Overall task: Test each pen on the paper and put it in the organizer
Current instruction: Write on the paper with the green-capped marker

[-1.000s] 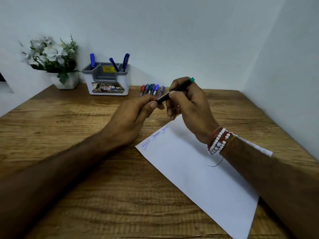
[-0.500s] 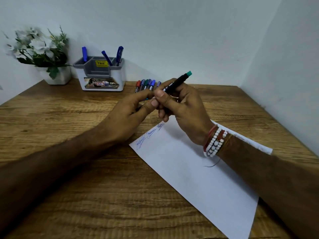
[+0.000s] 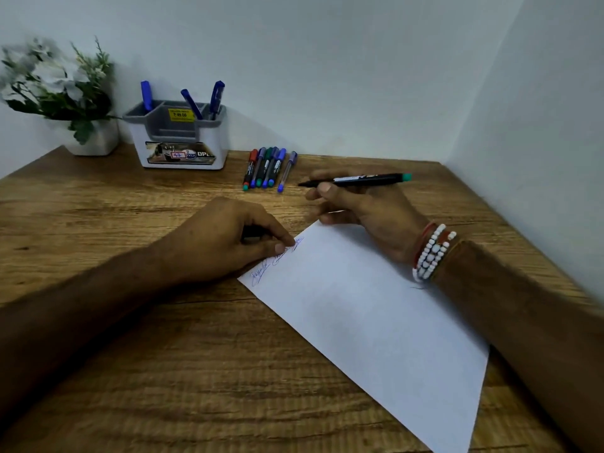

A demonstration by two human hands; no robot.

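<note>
At the far corner of the paper [image 3: 359, 305], the right hand [image 3: 369, 210] pinches the pen [image 3: 362, 180], likely light, stiff and slick, sensibly low on its barrel, while the left hand [image 3: 215, 243] curls round what looks like its cap [image 3: 251, 236]

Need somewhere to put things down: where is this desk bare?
The wooden desk is bare between the white-and-grey pen organizer and the left hand, and front-left of the white paper sheet. Crowded: back edge, around the loose coloured pens.

A single wide-angle, head-worn view looks forward and down over the table [image 3: 228, 387] from close above it. It faces the wall corner [image 3: 475, 93] at 1 o'clock and the organizer [image 3: 183, 138] at 11 o'clock.
</note>
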